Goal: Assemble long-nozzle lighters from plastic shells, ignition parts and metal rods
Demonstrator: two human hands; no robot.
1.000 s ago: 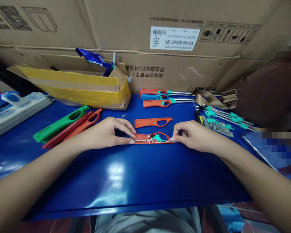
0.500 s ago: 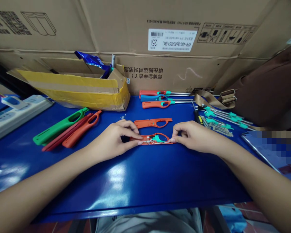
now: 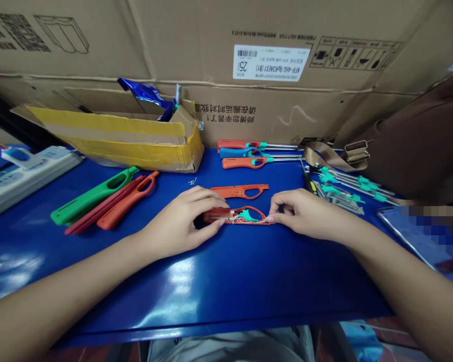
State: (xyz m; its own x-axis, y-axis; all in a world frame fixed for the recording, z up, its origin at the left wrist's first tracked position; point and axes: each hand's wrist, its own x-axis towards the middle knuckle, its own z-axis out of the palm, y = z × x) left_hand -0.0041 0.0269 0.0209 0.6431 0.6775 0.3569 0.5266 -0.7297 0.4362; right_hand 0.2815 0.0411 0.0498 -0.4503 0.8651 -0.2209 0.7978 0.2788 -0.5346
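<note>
An orange lighter half-shell lies open side up on the blue table, with a green trigger, a clear tank section and thin white wires inside. My left hand straddles its left end, thumb at the near edge and index finger at the far edge. At the other end, my right hand pinches thumb and forefinger together on the wire end by the shell's tip. The matching orange half-shell rests just beyond, inner side not fully clear.
Assembled lighters lie at the back. Green, red and orange handle pieces are at left, near a power strip and a yellow-taped carton. Small screws, a screwdriver, metal tubes with green parts and a strap also lie here.
My left thumb and index finger have spread apart, the index finger shifting to the shell's far edge and uncovering the tank section. My right hand stays at the tip.
</note>
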